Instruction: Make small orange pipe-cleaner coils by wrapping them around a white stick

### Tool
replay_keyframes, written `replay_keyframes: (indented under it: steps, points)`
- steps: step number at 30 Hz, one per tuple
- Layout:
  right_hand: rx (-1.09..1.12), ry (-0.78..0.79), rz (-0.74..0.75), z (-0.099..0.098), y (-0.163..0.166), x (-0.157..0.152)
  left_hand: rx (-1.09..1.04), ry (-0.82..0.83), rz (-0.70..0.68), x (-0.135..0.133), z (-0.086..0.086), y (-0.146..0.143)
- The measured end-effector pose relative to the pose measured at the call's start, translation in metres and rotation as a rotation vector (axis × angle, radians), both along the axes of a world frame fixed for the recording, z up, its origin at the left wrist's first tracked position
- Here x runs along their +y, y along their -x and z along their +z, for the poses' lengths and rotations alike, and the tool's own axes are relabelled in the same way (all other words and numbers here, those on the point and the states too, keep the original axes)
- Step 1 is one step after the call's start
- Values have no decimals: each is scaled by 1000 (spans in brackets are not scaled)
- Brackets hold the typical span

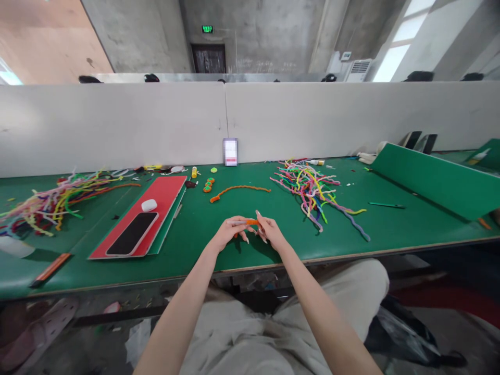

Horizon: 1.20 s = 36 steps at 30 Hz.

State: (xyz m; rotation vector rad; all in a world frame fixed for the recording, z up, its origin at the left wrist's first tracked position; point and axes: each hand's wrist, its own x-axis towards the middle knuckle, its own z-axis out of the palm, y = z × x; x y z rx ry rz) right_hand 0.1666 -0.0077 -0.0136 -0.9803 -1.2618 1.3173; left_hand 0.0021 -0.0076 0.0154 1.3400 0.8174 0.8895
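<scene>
Near the table's front edge, my left hand (225, 233) is closed around a thin pale stick, perhaps a pen (236, 222). An orange pipe cleaner (251, 222) seems to be coiled around the stick's right end. My right hand (270, 230) pinches at this orange coil, with its fingers bent and close to the left fingertips. Some of the coil is hidden by the fingers. Beyond the hands lies another orange pipe cleaner (244, 187), curved, with a thick coiled left end. Small orange and green pieces (209, 185) sit in a row behind it.
Piles of coloured pipe cleaners lie to the right (308, 187) and far left. A black phone (133, 233) and white case (149, 204) rest on a red board (166, 190). An upright phone (230, 151) leans on the white partition (156, 122). A green panel (433, 179) stands right.
</scene>
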Motion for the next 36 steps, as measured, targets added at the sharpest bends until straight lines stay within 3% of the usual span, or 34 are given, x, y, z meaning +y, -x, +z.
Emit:
replay_keyframes:
  steps: [9,36]
  points:
    - [-5,-25,-7,1,3,-2,-35,51,77,5,-6,0]
    - [-91,-30,-6,10,3,-8,4,59,38,7,-10,-2]
